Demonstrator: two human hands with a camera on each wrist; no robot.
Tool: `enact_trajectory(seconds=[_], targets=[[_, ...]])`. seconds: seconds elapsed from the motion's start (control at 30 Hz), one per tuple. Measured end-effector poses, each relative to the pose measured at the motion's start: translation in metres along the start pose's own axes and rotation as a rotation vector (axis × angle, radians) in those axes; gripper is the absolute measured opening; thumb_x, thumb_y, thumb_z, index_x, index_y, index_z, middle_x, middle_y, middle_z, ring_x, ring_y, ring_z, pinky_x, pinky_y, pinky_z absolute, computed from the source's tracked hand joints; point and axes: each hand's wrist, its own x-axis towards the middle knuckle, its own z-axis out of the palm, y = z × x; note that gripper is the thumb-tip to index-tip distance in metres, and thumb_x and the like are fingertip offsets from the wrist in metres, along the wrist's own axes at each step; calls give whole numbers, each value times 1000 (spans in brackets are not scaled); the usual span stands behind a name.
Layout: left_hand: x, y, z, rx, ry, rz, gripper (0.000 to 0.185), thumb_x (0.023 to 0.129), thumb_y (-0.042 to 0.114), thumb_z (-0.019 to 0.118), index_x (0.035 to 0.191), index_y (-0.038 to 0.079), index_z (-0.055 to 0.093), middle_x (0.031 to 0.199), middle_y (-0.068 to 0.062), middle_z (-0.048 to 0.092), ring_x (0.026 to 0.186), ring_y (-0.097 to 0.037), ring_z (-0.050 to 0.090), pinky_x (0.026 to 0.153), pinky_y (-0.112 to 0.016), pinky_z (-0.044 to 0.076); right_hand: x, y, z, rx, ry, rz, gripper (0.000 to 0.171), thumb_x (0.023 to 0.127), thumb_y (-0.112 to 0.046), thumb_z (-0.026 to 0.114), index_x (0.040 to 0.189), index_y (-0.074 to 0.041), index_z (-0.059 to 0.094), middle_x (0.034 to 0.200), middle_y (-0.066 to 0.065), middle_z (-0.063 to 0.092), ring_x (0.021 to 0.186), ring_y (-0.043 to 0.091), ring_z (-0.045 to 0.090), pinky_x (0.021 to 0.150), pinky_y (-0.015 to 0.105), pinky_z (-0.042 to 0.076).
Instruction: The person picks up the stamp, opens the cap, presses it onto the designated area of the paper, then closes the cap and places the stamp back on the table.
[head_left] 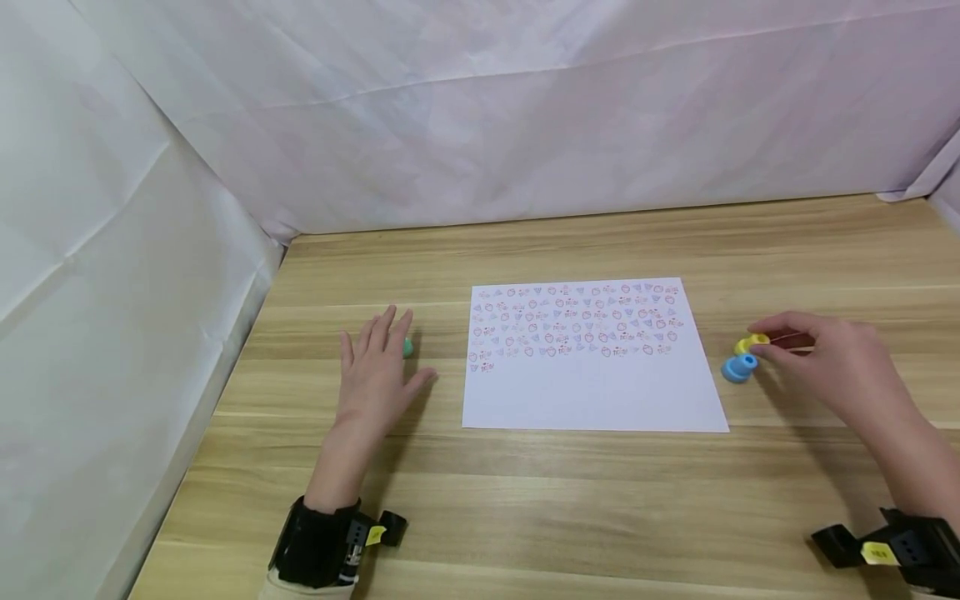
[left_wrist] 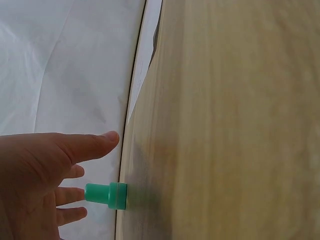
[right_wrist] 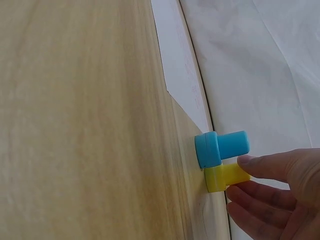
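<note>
A white paper sheet [head_left: 592,392] with rows of small red and blue stamped marks on its upper half lies on the wooden table [head_left: 585,508]. My left hand [head_left: 390,350] hovers with straight, spread fingers beside a green stamp [head_left: 408,347] that stands on the table. In the left wrist view, the fingertips [left_wrist: 80,194] of my left hand [left_wrist: 75,165] lie at the knob of the green stamp [left_wrist: 107,195]. To the right of the sheet, my right hand [head_left: 765,343] pinches the knob of a yellow stamp [head_left: 745,343]. A blue stamp [head_left: 739,367] stands against it. The right wrist view shows the thumb and fingers of my right hand [right_wrist: 237,176] round the yellow stamp [right_wrist: 217,180], under the blue stamp [right_wrist: 220,148].
White cloth walls [head_left: 480,117] close off the table at the back and the left side. Bare wood lies in front of the sheet and behind it. A black wrist strap [head_left: 322,550] sits on each forearm.
</note>
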Motion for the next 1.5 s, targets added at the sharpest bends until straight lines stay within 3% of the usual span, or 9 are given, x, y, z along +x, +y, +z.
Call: enact_trajectory(seconds=[0.47, 0.7, 0.8, 1.0, 1.23, 1.5], targets=[[1, -2, 0, -28, -28, -16, 80, 92, 32, 72, 156, 11, 29, 164, -18, 24, 149, -41, 29, 125, -63, 13, -3, -3, -4, -12, 0, 41, 31, 96, -28, 68, 115, -4, 69, 108, 28, 71, 96, 48, 66, 61, 39, 49], [0, -2, -1, -68, 2, -12, 71, 93, 23, 72, 152, 9, 36, 157, -19, 36, 141, -42, 41, 118, -58, 35, -3, -3, -6, -13, 8, 45, 31, 95, -28, 69, 114, -4, 69, 107, 27, 71, 95, 48, 67, 61, 31, 45], [-1, -2, -2, -108, 9, -20, 66, 94, 20, 70, 151, 9, 39, 154, -19, 41, 138, -42, 45, 112, -56, 44, -3, -4, -6, -12, 4, 52, 32, 95, -29, 68, 115, -4, 69, 108, 28, 71, 96, 48, 66, 60, 33, 47], [-2, -2, -3, -127, 20, -20, 54, 93, 16, 71, 143, 7, 50, 146, -16, 48, 132, -38, 52, 107, -52, 49, -4, -4, -7, -12, -9, 65, 34, 97, -31, 66, 117, -4, 68, 110, 28, 70, 97, 48, 65, 62, 41, 49], [-3, -2, -3, -118, 91, 2, 36, 92, 8, 71, 127, 6, 63, 129, -15, 62, 115, -35, 64, 93, -47, 58, -4, -5, -7, -16, -7, 73, 34, 98, -30, 65, 118, -3, 67, 111, 29, 69, 99, 49, 64, 65, 50, 51], [-7, 0, -5, -103, 98, -7, 23, 94, 6, 67, 117, 7, 69, 120, -14, 69, 108, -32, 69, 86, -44, 61, -6, -9, -11, -14, 16, 60, 33, 97, -28, 67, 116, -2, 69, 110, 29, 70, 98, 49, 65, 60, 43, 52]])
